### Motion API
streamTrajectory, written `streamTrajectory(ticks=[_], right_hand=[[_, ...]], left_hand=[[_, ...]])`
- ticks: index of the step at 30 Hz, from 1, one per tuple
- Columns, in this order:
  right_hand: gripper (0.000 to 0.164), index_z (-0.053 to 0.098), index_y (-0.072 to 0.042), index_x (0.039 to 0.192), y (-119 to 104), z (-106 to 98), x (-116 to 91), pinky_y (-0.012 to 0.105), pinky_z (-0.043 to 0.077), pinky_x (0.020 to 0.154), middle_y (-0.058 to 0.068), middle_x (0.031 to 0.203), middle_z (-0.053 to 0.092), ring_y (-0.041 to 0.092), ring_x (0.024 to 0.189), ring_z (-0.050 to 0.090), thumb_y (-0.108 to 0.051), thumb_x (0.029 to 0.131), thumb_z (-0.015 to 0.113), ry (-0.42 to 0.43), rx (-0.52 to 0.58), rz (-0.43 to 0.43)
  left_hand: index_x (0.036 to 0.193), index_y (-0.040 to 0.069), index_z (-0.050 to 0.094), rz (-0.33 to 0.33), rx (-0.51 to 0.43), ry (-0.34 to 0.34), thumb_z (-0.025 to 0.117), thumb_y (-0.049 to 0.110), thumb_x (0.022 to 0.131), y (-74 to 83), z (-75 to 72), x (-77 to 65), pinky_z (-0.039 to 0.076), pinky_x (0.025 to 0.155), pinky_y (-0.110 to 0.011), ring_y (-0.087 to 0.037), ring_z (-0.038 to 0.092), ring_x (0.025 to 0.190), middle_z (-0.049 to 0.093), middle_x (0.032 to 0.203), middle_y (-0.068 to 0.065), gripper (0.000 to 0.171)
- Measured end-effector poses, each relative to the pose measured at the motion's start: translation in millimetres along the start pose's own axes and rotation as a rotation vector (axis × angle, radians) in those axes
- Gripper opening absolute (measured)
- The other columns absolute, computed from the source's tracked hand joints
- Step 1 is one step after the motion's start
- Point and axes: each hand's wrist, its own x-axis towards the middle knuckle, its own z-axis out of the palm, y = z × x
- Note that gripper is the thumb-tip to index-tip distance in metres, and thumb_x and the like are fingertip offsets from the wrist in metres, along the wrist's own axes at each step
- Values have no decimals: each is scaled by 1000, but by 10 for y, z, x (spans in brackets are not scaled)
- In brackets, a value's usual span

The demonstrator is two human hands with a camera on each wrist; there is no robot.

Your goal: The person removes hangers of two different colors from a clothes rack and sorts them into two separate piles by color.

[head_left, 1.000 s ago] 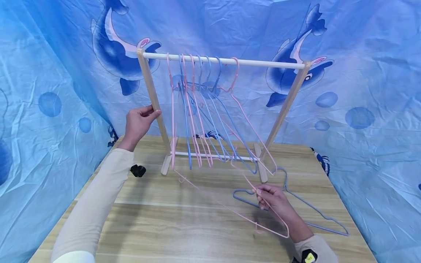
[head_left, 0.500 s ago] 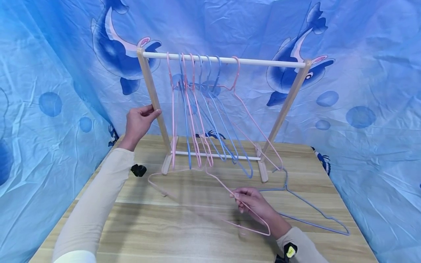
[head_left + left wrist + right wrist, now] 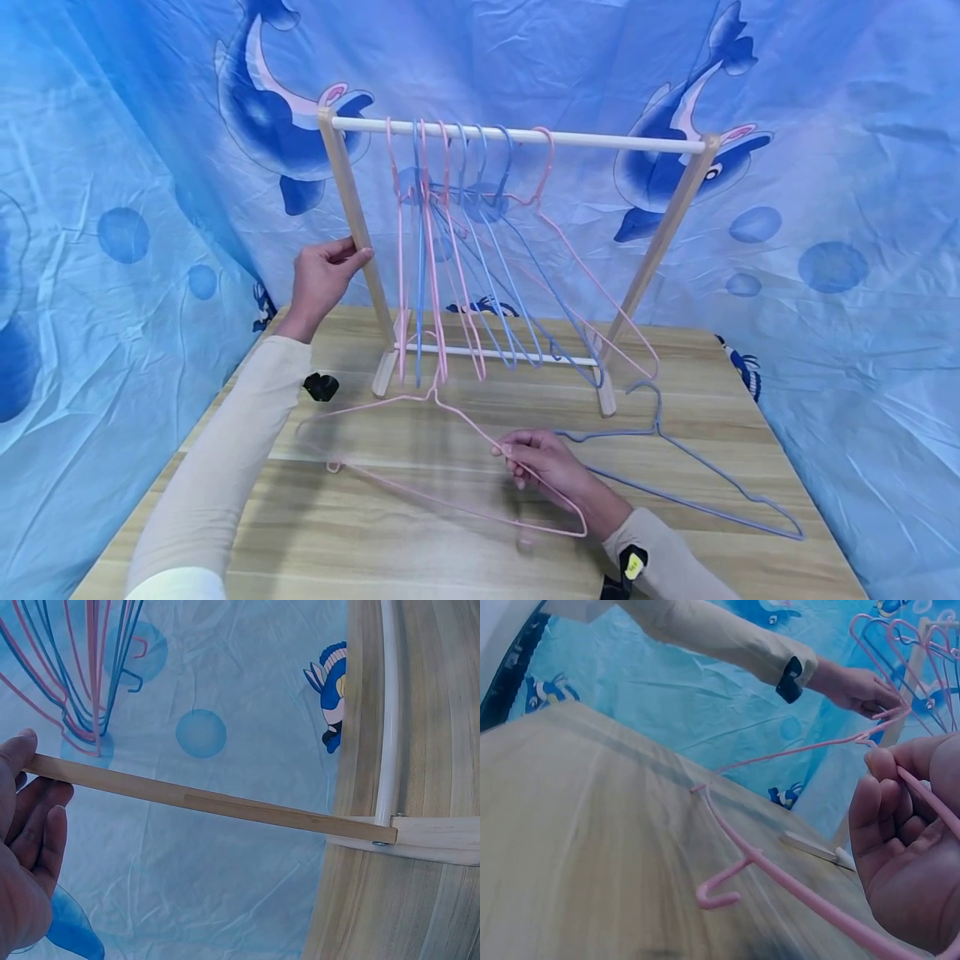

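My left hand [image 3: 321,279] pinches the left wooden post [image 3: 345,179] of a small clothes rack between thumb and fingers. In the left wrist view the thumb and fingers meet that post [image 3: 187,799] at its edge. A pink clothes hanger [image 3: 468,422] is held in my right hand [image 3: 551,475], pinched on its right shoulder, low in front of the rack. Its hook points toward the rack and overlaps the hung hangers. The right wrist view shows its bottom bar [image 3: 810,898] with a small side hook. Several pink and blue hangers hang from the white top rail [image 3: 622,142].
A blue hanger [image 3: 657,425] lies flat on the wooden table [image 3: 360,533], right of my right hand. One pink hanger [image 3: 550,158] hangs apart, right of the others on the rail. A black object [image 3: 321,387] is near the left sleeve. Blue dolphin-print cloth [image 3: 825,167] surrounds the table.
My right hand has carried the pink hanger leftward, and its hook has turned to point up toward the rack. The hung pink hanger at right has swung slightly. My left hand stays on the post.
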Motion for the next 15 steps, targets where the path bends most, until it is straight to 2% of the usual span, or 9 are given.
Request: streamTrajectory(ticks=[4,7,11,15], right_hand=[[25,68,12,110,-11,-19,74,19,49,57,-1,77,61,6,64,55,-8,100,59,27,-91,31],[32,65,18,113,-7,-46,138,21,49,58,2,78,61,7,66,54,-10,100,61,41,-160,42],[31,67,19,111,33,-70,224,22,49,59,7,78,65,9,67,55,-10,99,64,65,-247,32],[25,72,15,107,91,-55,297,21,46,56,12,77,68,11,65,56,-9,98,67,108,-349,9]], left_hand=[[131,13,71,-4,-1,-1,72,46,94,2,6,1,57,94,-35,-19,72,106,74,120,-16,50],[131,12,71,2,-5,-2,72,46,94,-1,9,6,57,95,-36,-20,72,107,74,120,-16,50],[131,12,71,6,-8,-1,72,45,94,-4,9,14,57,94,-35,-21,72,107,74,119,-16,50],[131,12,71,-4,-2,3,72,46,94,-8,7,18,57,94,-37,-21,72,107,74,119,-16,51]])
